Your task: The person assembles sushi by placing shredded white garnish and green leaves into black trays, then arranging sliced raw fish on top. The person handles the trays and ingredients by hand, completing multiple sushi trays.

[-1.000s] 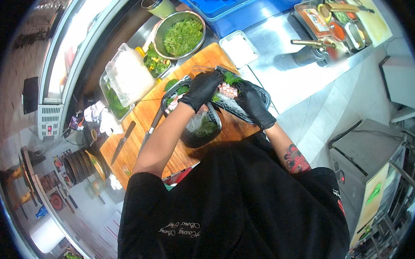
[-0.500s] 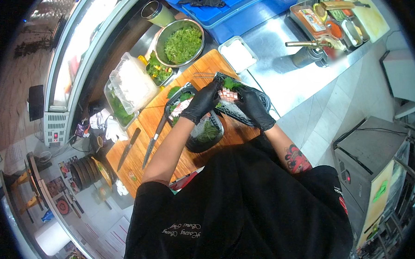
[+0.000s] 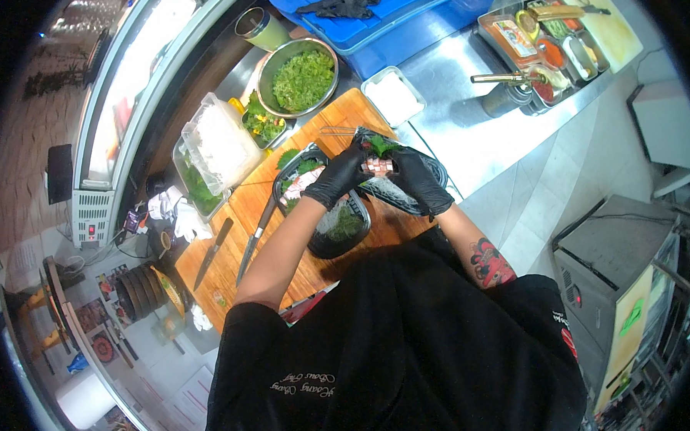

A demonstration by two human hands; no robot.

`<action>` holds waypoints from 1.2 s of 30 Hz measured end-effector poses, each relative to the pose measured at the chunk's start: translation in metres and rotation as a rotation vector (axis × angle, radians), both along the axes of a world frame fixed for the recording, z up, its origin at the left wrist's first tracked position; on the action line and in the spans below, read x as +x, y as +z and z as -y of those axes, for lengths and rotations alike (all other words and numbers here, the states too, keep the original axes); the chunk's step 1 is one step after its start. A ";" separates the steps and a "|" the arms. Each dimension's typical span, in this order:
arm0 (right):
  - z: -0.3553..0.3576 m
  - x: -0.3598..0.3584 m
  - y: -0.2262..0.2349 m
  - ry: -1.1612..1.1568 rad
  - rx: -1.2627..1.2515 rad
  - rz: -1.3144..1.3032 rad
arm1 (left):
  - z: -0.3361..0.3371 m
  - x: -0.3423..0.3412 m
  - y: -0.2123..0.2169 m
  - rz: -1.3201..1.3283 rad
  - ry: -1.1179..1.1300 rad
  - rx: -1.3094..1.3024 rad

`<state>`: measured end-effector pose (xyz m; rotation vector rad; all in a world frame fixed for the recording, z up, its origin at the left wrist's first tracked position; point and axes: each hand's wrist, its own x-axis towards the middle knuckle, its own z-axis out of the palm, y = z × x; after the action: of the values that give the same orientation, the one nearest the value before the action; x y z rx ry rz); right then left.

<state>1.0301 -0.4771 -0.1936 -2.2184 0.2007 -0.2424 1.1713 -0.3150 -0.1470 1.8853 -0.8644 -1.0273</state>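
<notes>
Both black-gloved hands close on a block of pink-and-white sliced fish [image 3: 378,168]: the left hand [image 3: 340,177] grips its 9 o'clock side, the right hand [image 3: 417,180] its 3 o'clock side. The slices sit over the 9 o'clock part of a black plastic tray [image 3: 440,173], a serrated green leaf [image 3: 380,145] just beside them at 12 o'clock. Seen from the slices, a second black tray [image 3: 338,251] lies near at 7 to 8 o'clock, partly behind the left forearm, bearing more fish, white shreds and greens. Two knives [image 3: 215,253] rest farther off at 8 o'clock on the wooden cutting board [image 3: 350,108]. A steel bowl of chopped greens [image 3: 298,76] stands toward 11 o'clock, a white shallow container [image 3: 395,97] at 12.
</notes>
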 end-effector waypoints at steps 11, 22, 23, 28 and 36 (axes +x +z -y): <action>-0.003 0.001 0.023 -0.028 0.208 -0.136 | 0.010 -0.017 0.027 0.218 -0.015 0.153; 0.010 0.008 0.065 -0.006 0.352 -0.211 | 0.011 0.000 0.058 0.292 -0.065 0.128; 0.011 0.010 0.069 -0.006 0.346 -0.267 | 0.011 0.002 0.054 0.271 -0.055 0.097; 0.010 0.011 0.038 0.036 0.495 -0.175 | 0.003 0.005 0.031 0.225 -0.005 0.055; -0.004 0.009 0.051 -0.008 0.874 -0.249 | -0.009 -0.005 0.038 0.148 0.042 -0.001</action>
<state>1.0393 -0.4731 -0.1428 -1.3694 0.3695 0.1136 1.1658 -0.3058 -0.1093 1.9896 -0.9054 -0.8706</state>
